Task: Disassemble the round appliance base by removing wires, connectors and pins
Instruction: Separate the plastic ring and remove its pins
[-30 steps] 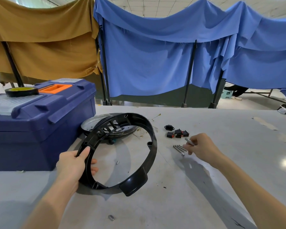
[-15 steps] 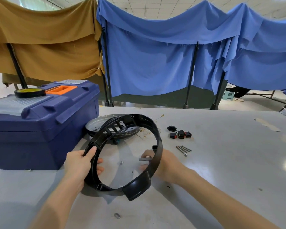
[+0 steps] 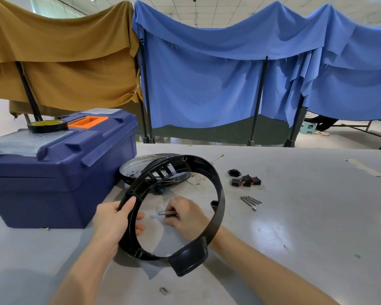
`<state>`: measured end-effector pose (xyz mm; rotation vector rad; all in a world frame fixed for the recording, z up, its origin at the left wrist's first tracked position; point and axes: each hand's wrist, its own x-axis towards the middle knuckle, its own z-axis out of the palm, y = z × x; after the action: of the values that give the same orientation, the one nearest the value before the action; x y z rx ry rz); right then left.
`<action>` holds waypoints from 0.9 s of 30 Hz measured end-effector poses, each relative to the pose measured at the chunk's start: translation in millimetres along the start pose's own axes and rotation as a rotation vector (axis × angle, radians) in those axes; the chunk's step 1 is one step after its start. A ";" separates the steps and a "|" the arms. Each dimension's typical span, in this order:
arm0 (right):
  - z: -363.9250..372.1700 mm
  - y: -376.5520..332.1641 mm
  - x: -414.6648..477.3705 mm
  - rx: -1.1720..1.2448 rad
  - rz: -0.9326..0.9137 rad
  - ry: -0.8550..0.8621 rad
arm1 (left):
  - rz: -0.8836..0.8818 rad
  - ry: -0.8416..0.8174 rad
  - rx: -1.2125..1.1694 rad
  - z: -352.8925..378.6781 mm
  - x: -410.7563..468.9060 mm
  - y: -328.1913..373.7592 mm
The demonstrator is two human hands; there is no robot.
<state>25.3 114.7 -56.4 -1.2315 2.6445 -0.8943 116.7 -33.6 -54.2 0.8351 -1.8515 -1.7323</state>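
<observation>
Grey table (image 3: 295,216) bears: blue toolbox (image 3: 59,172) at left; metal dish (image 3: 136,170) beside it; black connectors (image 3: 245,181); long screws (image 3: 250,200); small loose pin (image 3: 164,291) near front edge.

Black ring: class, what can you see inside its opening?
Inside the black ring, the right hand pinches a small metal pin above the table. The hand hides the table beneath it.

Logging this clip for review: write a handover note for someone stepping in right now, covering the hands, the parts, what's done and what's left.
Left hand grips the black ring housing, tilted up off the table.
Right hand, reaching under the ring, pinches a small metal pin.
Done: long screws and black-and-red connectors lie right of the ring; metal plate behind it.
Left: set this pin aside, collect the loose bit near the table's front, check the ring for remaining parts.
</observation>
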 end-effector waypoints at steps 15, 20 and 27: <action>-125.8 90.5 -53.4 -0.146 0.435 0.269 | -0.013 0.069 -0.017 3.5 -3.9 2.9; -145.4 111.4 -75.3 -0.101 0.564 0.122 | -0.018 0.080 -0.039 4.6 -4.4 2.0; -134.1 118.5 -73.8 0.059 0.538 0.165 | -0.023 0.085 -0.039 4.0 -5.3 3.7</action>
<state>-46.9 291.0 -21.9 -0.3995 2.8215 -0.9894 117.2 -26.9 -50.6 0.9037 -1.7538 -1.7143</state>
